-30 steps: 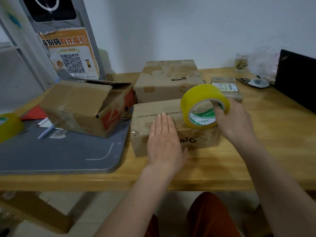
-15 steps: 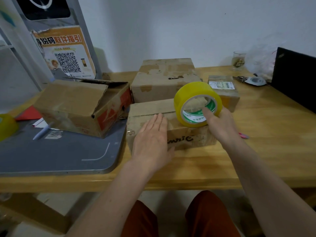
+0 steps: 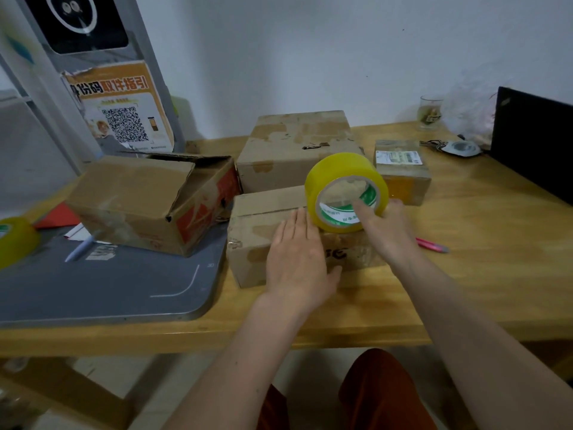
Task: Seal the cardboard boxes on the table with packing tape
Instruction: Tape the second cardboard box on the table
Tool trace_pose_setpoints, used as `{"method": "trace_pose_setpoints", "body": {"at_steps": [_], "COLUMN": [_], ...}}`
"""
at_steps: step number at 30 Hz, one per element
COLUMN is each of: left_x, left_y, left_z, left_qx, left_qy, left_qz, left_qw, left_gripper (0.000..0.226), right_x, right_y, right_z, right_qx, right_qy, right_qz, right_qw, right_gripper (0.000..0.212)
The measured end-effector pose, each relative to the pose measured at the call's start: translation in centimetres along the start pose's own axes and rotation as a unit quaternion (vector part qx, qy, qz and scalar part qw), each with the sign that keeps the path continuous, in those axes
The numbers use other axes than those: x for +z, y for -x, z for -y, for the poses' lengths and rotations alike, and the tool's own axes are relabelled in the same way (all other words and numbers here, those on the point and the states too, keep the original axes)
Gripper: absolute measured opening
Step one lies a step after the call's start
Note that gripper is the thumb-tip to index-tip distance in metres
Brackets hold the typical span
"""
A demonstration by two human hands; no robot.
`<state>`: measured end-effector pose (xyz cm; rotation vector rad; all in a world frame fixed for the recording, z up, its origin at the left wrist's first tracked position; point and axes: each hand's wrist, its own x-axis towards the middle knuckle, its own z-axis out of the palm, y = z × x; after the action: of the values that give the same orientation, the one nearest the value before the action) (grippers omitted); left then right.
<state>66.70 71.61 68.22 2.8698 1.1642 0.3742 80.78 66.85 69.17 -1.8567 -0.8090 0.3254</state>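
On the wooden worktop point(image 3: 465, 274), four worn cardboard boxes cluster; the nearest box point(image 3: 263, 231) lies under the flat, spread left hand point(image 3: 297, 262). Upright on that box's top, a glossy yellow tape roll point(image 3: 344, 190) is gripped through its core by the right hand point(image 3: 384, 228); a second yellow roll point(image 3: 15, 240) sits far left.

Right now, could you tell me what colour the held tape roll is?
Yellow tape roll, green-and-white printed core; head view.

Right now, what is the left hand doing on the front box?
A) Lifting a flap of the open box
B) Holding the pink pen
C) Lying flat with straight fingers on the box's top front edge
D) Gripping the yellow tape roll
C: the left hand lies flat, fingers straight, on the front box, while the right hand holds the tape roll.
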Motion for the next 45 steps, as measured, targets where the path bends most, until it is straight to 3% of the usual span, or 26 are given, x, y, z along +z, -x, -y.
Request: {"method": "trace_pose_setpoints", "body": {"at_steps": [2, 4, 7, 12, 17, 23, 28, 32, 39, 42, 45], "left_x": [0.2, 0.3, 0.2, 0.0, 0.2, -0.1, 0.1, 0.3, -0.1, 0.0, 0.6], "left_y": [0.0, 0.0, 0.2, 0.3, 0.1, -0.8, -1.9, -2.2, -2.4, -2.6, -2.4], "left_z": [0.2, 0.3, 0.1, 0.0, -0.3, -1.6, -1.9, -0.5, 0.5, 0.2, -0.5], "left_qx": [0.004, 0.005, 0.003, -0.008, -0.018, -0.012, 0.034, 0.045, 0.066, 0.054, 0.039], "left_qy": [-0.008, -0.016, -0.035, -0.031, -0.032, -0.036, 0.031, 0.05, 0.067, 0.065, 0.031], "left_qz": [-0.005, -0.003, 0.003, 0.018, 0.019, 0.042, -0.012, -0.041, -0.013, -0.005, -0.02], "left_qw": [1.0, 1.0, 0.999, 0.999, 0.999, 0.998, 0.999, 0.997, 0.996, 0.996, 0.999], "left_gripper": [0.095, 0.097, 0.098, 0.098, 0.099, 0.085, 0.071, 0.057, 0.05, 0.051, 0.054], "right_x": [0.2, 0.1, -0.4, -3.6, -4.4, -3.0, -2.3, -2.7, -2.9, -2.3, -2.0], "right_y": [0.0, -0.2, -0.5, -1.9, -2.3, -1.5, -1.6, -1.7, -2.0, -1.9, -1.7], "right_z": [0.0, -0.2, -0.3, -1.1, -1.8, -2.5, -2.5, -2.7, -3.0, -2.8, -2.8], "right_qx": [-0.001, -0.003, -0.045, -0.046, -0.034, 0.022, 0.008, -0.001, 0.019, 0.02, 0.018], "right_qy": [0.036, 0.019, 0.017, -0.047, -0.079, -0.179, -0.173, -0.167, -0.185, -0.213, -0.203], "right_qz": [-0.006, -0.024, -0.029, -0.1, -0.123, -0.065, -0.072, -0.056, -0.038, -0.049, -0.055], "right_qw": [0.999, 1.0, 0.998, 0.993, 0.989, 0.981, 0.982, 0.984, 0.982, 0.976, 0.977], "right_gripper": [0.028, 0.022, 0.03, 0.017, 0.018, 0.013, 0.004, 0.014, 0.009, 0.017, 0.01]}}
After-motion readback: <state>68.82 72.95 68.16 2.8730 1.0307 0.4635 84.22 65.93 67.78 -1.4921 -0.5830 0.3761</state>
